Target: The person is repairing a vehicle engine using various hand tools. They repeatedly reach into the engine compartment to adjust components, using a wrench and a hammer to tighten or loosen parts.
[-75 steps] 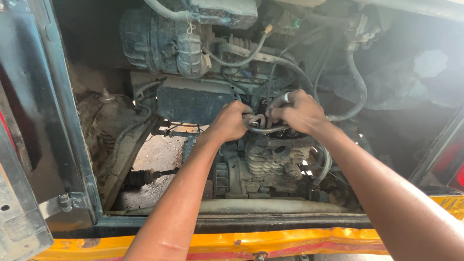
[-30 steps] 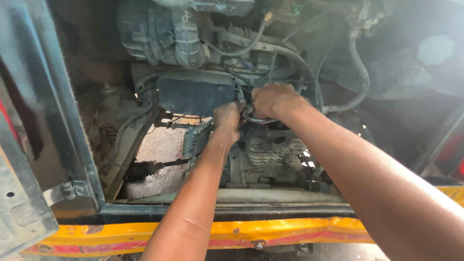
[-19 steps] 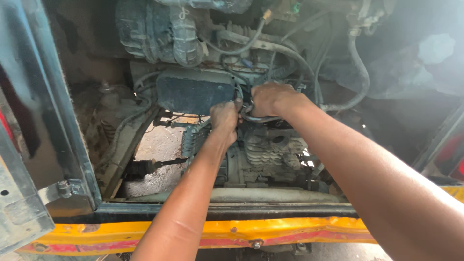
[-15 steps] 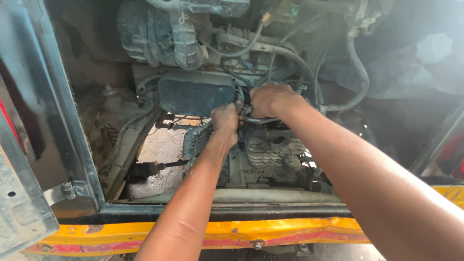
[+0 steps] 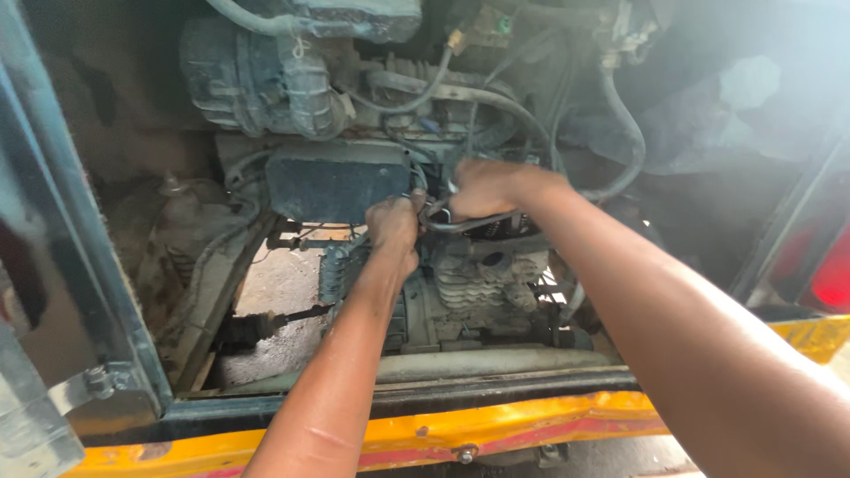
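Since the earliest picture the left hand (image 5: 395, 223) and right hand (image 5: 485, 188) have drawn closer at the frame's centre, now almost touching around the thin curved metal pipe (image 5: 460, 223); the view has shifted slightly left

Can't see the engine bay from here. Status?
Left hand and right hand both closed on a thin curved metal tube above the finned engine block. Hoses crowd close around.
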